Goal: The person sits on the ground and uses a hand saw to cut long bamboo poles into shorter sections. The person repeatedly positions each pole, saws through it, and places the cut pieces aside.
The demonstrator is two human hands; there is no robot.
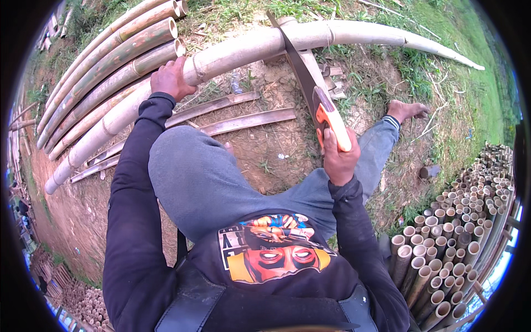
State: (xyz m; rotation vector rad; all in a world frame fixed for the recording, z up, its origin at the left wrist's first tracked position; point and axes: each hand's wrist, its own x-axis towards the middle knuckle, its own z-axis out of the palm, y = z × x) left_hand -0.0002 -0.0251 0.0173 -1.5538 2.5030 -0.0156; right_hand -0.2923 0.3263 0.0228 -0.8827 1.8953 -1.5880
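Dark straps (191, 307) and a printed shirt (276, 263) lie nearest, above spread legs in grey-blue trousers (199, 166); the wide seat, with a bare foot (408, 110) out to the right, probably gives the person a firm base. Beyond the knees the pole (238, 53) runs from the near left, past the left knee, to the far right; a pale prop (313, 62) shows beneath it at the saw (304, 76), likely lifting that stretch off the ground. The left hand (172, 82) is curled over the pole, well to the left of the blade, seemingly to stop it rolling while staying clear of the teeth; the right hand (340, 157) is closed around the saw's handle, fingers wrapped, so that the blade lies across the pole with its tip past the far side; whether the teeth have bitten cannot be told.

Pale and greyish, the pole is smooth between raised rings, thick at the left and tapering to a thin tip at the right; its bow may be partly the lens. Stacked canes (119, 63) lie to its far left, split strips (249, 120) on the ground just nearer; many cut tubes (437, 243) stand packed at the near right.
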